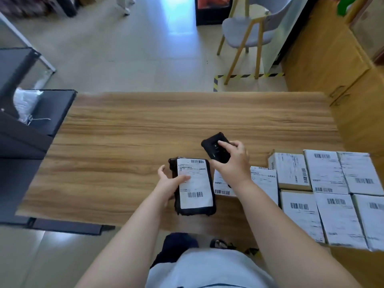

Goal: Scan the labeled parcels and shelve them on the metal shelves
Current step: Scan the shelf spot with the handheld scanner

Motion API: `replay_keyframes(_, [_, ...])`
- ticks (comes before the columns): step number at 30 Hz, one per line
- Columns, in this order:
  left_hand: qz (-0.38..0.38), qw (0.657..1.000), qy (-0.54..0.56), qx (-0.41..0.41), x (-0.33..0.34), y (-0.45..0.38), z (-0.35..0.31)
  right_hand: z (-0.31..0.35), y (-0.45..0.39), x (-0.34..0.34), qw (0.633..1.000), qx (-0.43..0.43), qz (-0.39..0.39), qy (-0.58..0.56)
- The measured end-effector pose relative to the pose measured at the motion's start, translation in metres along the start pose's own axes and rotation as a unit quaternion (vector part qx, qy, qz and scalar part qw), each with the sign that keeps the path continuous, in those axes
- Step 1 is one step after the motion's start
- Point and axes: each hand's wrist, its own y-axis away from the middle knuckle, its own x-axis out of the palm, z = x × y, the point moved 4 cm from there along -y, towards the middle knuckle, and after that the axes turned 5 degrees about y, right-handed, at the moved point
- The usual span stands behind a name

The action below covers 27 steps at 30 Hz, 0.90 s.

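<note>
Black parcel [194,187] w/ white label, gripped in my left hand [168,181] above wooden surface [124,142]. Right hand [233,161] grips black scanner [216,150] just beyond it. White boxes [332,194] stacked right.

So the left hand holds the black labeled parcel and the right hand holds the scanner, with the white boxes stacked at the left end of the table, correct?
Not quite. In the head view the white boxes sit at the right end of the table. The rest stands: left hand holds the black parcel, right hand the scanner.
</note>
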Motion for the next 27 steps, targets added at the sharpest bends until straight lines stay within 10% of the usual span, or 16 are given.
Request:
replay_keyframes(13, [-0.191,0.923,0.27,0.198,-0.059,0.049,-0.041,0.051,0.009,-0.002,0.979,-0.156,0.105,0.083])
replay_keyframes(27, [-0.258,0.834,0.301,0.384,-0.087,0.103,-0.069,0.095,0.028,-0.001,0.899,-0.305,0.227,0.219])
